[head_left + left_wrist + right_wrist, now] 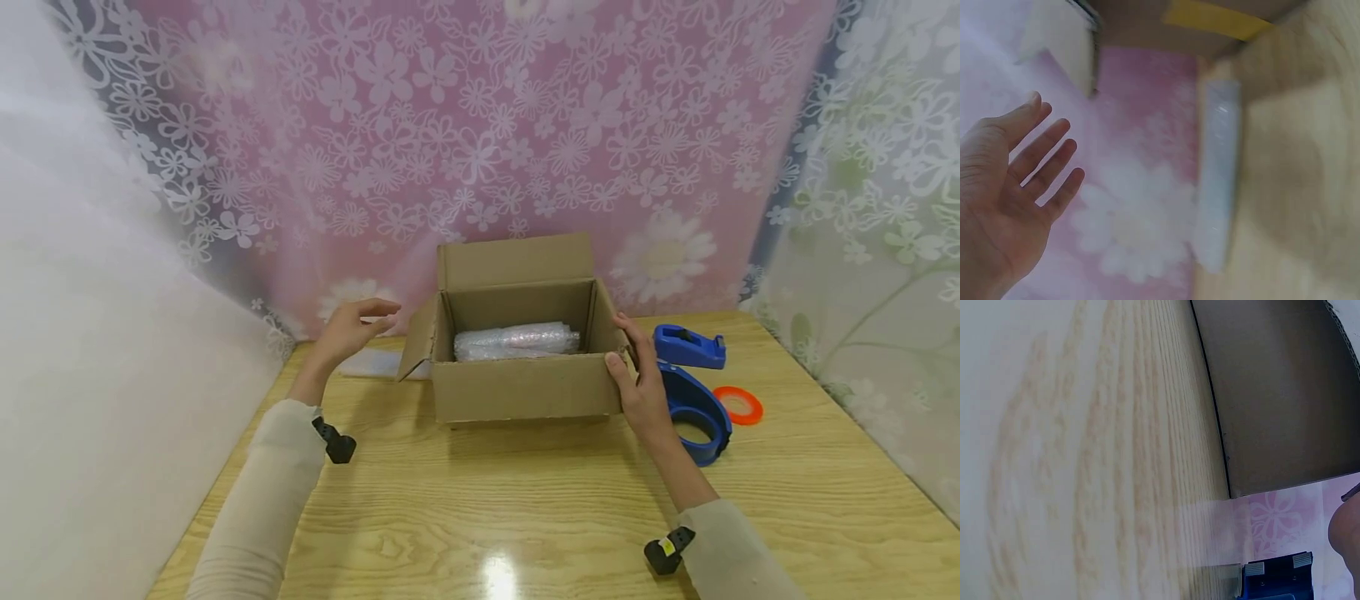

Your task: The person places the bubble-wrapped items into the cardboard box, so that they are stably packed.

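An open cardboard box stands on the wooden table, its back flap raised and its left flap spread outward. Inside lies a long bundle in bubble wrap. My right hand grips the box at its front right corner, thumb at the front and fingers along the right wall. Off to the left, my left hand hovers apart from the left flap and holds nothing; its fingers look relaxed and spread in the left wrist view. Only a bit of the right hand shows in the right wrist view.
A whitish flat packet lies on the table left of the box, partly behind the flap. To the right are a small blue tape dispenser, a larger blue dispenser and an orange tape ring. Flowered curtains hang behind.
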{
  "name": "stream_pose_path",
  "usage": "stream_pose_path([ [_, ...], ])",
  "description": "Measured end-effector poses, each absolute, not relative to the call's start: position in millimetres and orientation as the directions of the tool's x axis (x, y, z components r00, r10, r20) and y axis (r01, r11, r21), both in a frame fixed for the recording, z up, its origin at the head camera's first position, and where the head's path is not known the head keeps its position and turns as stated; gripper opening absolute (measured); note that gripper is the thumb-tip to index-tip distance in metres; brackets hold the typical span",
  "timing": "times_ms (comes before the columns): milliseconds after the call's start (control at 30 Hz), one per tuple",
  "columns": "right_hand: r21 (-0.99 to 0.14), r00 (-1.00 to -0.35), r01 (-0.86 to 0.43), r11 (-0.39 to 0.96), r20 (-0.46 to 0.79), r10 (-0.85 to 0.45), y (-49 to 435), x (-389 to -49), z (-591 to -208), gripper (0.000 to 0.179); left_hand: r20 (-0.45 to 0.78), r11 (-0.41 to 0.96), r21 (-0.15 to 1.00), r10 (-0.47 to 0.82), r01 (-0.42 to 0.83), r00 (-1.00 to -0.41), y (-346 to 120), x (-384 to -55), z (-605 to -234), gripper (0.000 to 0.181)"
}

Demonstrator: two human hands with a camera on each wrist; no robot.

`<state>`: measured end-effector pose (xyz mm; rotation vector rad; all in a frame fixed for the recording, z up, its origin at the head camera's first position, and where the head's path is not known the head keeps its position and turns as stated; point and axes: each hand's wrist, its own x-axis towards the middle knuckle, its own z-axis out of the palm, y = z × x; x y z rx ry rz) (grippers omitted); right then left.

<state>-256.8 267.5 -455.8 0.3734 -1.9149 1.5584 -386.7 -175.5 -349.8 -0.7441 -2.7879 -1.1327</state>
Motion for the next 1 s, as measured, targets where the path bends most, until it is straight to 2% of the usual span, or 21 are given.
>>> stream_pose_path([
  [233,-0.775,-0.766,-0.580,0.250,0.624,0.159,258,-245,-441,0.053,0.078,0.671,0.665,0.375,0.328,-0.924,-192,-390,-385,0.042],
  [400,-0.790,-0.783,-0.556,0.256,0.602,0.156,254,-235,-429,0.052,0.074,0.696,0.627,0.394,0.350,-0.916,-198,-393,-409,0.044],
  [600,-0.781,-0.771,-0.570,0.255,0.616,0.163,256,-243,-438,0.053,0.065,0.720,0.598,0.393,0.351,-0.917,-206,-394,-429,0.043],
  [767,-0.783,-0.772,-0.557,0.277,0.611,0.173,260,-252,-450,0.053,0.015,0.742,0.584,0.394,0.328,-0.919,-210,-391,-438,0.045],
  [1000,-0.789,-0.777,-0.559,0.254,0.606,0.170,253,-235,-431,0.051,-0.031,0.740,0.596,0.409,0.312,-0.912,-208,-389,-442,0.047],
])
